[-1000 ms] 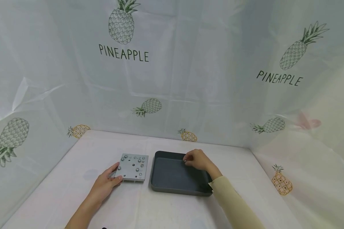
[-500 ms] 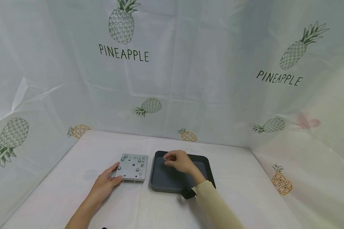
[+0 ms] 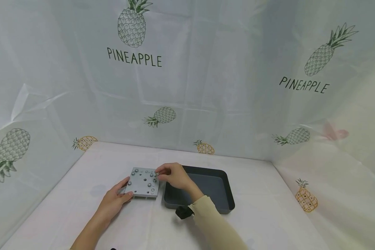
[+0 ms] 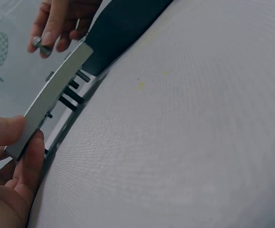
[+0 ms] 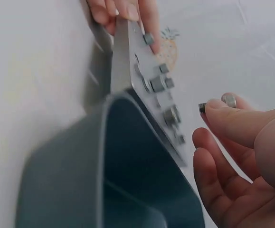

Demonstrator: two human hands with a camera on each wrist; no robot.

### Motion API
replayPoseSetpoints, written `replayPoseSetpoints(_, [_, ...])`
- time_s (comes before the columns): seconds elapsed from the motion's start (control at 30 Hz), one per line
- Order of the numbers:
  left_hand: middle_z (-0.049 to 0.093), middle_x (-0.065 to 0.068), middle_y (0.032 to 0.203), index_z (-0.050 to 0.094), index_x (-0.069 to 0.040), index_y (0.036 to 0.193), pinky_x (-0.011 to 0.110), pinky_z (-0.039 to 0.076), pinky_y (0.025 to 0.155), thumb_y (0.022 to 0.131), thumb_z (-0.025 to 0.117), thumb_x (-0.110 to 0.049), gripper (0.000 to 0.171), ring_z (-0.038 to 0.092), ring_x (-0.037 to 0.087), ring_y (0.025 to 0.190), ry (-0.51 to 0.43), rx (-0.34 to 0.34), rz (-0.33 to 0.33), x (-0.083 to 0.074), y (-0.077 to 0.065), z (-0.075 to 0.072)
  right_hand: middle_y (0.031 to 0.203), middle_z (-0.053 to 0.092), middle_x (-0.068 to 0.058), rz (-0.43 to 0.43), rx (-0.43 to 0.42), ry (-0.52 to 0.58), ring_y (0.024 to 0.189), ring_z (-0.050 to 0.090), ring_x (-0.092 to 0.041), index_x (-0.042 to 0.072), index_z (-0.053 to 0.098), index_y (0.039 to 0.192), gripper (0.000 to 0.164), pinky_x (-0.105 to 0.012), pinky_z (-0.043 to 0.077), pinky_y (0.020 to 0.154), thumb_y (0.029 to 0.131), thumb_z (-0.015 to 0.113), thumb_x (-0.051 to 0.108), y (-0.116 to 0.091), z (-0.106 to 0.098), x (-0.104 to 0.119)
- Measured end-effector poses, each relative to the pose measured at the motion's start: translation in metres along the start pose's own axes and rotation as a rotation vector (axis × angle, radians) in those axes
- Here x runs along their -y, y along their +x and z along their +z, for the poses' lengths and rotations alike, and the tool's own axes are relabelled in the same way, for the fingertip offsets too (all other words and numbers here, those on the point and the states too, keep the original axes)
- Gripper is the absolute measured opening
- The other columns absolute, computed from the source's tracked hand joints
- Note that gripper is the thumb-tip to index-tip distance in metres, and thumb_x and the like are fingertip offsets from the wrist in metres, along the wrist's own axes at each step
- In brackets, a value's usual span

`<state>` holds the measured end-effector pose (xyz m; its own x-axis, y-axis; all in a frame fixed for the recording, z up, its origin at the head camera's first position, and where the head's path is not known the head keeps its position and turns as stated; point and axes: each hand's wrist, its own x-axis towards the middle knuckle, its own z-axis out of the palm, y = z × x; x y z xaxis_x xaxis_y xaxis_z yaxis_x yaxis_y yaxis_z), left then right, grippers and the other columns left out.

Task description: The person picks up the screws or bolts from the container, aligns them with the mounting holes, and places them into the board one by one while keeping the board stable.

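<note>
My left hand grips the left edge of a silver metal plate, thumb on one face and fingers on the other. Several socket-head bolts stand in the plate and some holes show bare. In the left wrist view, threaded shanks stick out of its underside. My right hand pinches a small metal bolt between thumb and fingers, its head and dark threaded end showing. That hand hovers over the plate's right edge, and the bolt is apart from the plate in the right wrist view.
A dark grey rectangular tray stands just right of the plate, partly under my right forearm. A black wrist device hangs by the right sleeve. White pineapple-print sheeting rises behind the white-covered table.
My right hand has moved left with the bolt, from the tray's far right side across to above the plate's right edge. The left hand and plate have stayed in place.
</note>
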<state>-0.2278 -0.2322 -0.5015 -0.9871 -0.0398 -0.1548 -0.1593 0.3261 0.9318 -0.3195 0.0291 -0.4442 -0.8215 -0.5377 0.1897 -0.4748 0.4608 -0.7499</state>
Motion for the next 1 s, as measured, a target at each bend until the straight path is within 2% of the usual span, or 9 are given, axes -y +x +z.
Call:
replayPoseSetpoints(0.2, [0.035, 0.024, 0.168, 0.029, -0.020, 0.169, 0.064, 0.034, 0.118, 0.103, 0.070, -0.029, 0.078, 0.063, 0.028, 0.125, 0.012, 0.006, -0.002, 0.000, 0.002, 0.000, 0.097, 0.079, 0.006, 0.009, -0.011, 0.038, 0.088, 0.068, -0.002, 0.016, 0.082, 0.113, 0.018, -0.022, 0.054, 0.080, 0.096, 0.081, 0.012, 0.008, 0.015, -0.001])
replayPoseSetpoints(0.47, [0.034, 0.026, 0.168, 0.028, -0.018, 0.170, 0.066, 0.031, 0.118, 0.103, 0.069, -0.030, 0.079, 0.061, 0.031, 0.128, 0.022, 0.008, -0.005, 0.000, 0.002, -0.001, 0.098, 0.079, 0.007, -0.009, 0.008, 0.047, 0.089, 0.068, -0.002, 0.013, 0.081, 0.115, 0.020, -0.021, 0.055, 0.078, 0.096, 0.081, 0.014, 0.015, 0.021, -0.002])
replayPoseSetpoints(0.57, [0.038, 0.026, 0.166, 0.028, -0.018, 0.170, 0.066, 0.032, 0.119, 0.103, 0.069, -0.031, 0.079, 0.063, 0.030, 0.127, 0.016, 0.002, -0.010, 0.001, 0.002, -0.001, 0.099, 0.079, 0.008, -0.009, 0.035, 0.038, 0.088, 0.067, -0.001, 0.015, 0.081, 0.116, 0.020, -0.020, 0.054, 0.077, 0.096, 0.080, 0.015, 0.019, 0.023, -0.001])
replayPoseSetpoints(0.8, [0.053, 0.025, 0.155, 0.030, -0.017, 0.169, 0.062, 0.037, 0.115, 0.103, 0.070, -0.030, 0.078, 0.070, 0.020, 0.113, -0.003, -0.002, -0.001, 0.003, 0.002, 0.000, 0.099, 0.079, 0.008, -0.015, 0.065, -0.011, 0.084, 0.063, 0.002, 0.017, 0.081, 0.116, 0.020, -0.019, 0.051, 0.077, 0.097, 0.079, 0.015, 0.024, 0.027, 0.002])
replayPoseSetpoints(1.0, [0.062, 0.024, 0.147, 0.030, -0.016, 0.169, 0.064, 0.036, 0.115, 0.104, 0.069, -0.030, 0.077, 0.071, 0.021, 0.112, 0.010, -0.003, 0.009, 0.001, 0.001, -0.001, 0.096, 0.076, 0.012, -0.007, 0.068, -0.023, 0.083, 0.063, 0.002, 0.017, 0.081, 0.116, 0.018, -0.018, 0.051, 0.078, 0.098, 0.079, 0.015, 0.029, 0.032, 0.002])
